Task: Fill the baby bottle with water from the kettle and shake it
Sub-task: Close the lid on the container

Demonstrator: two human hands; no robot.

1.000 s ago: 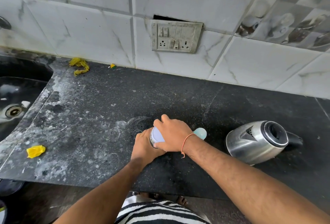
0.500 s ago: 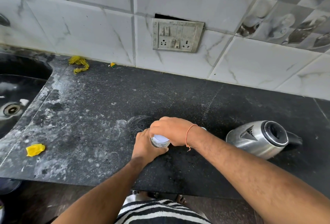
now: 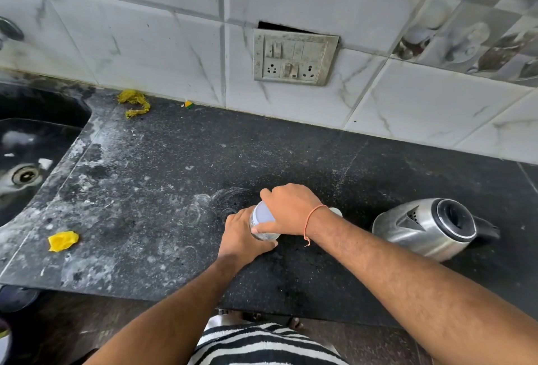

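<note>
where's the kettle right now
In the head view the kettle stands on the black counter at the right, just right of the right hand and the baby bottle.

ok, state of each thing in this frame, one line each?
Clear baby bottle: upright on the black counter, gripped by the left hand.
Pale bottle top: gripped by the right hand.
Steel kettle: standing, lid shut, untouched.
Wall switchboard: sockets empty.

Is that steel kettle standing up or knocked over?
Standing upright: the kettle rests on its base on the counter, its round lid facing up at the camera, handle on the right.
</note>
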